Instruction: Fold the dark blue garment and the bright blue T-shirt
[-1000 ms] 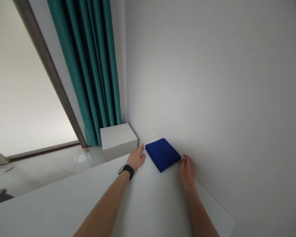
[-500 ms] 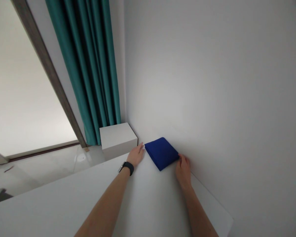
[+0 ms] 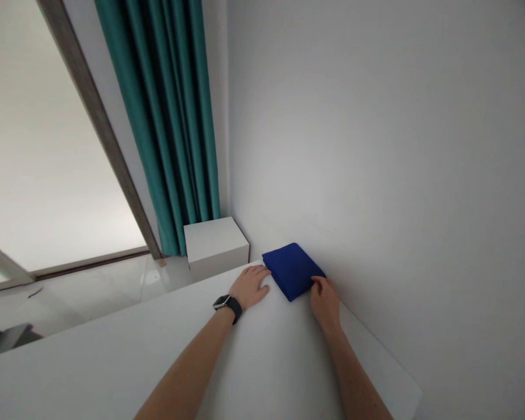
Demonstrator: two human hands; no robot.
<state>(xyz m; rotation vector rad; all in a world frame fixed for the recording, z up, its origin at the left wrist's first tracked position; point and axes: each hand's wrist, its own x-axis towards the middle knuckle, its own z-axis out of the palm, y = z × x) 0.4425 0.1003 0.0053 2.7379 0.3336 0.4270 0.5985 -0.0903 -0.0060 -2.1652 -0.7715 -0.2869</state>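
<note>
A folded blue cloth (image 3: pixel 292 270) lies on the white tabletop (image 3: pixel 175 344) close against the wall, one corner pointing toward me. My left hand (image 3: pixel 250 286), with a dark-strapped watch (image 3: pixel 228 304) on its wrist, rests palm down on the table with its fingers apart. Its fingertips touch the cloth's left edge. At the cloth's right corner is my right hand (image 3: pixel 325 300), thumb and index finger bent together at the edge. Whether fabric is pinched between them is hard to see, but they appear closed on that edge.
The white wall (image 3: pixel 376 146) runs along the table's far right side. Beyond the far edge stands a white cabinet (image 3: pixel 216 239) in front of a teal curtain (image 3: pixel 170 116). To the left are a glass door (image 3: pixel 61 163) and a shiny floor (image 3: pixel 114 289).
My left hand has turned flatter, its fingers spreading and reaching the cloth's left edge. My right fingers have shifted slightly along the right corner. The camera view has moved a little left.
</note>
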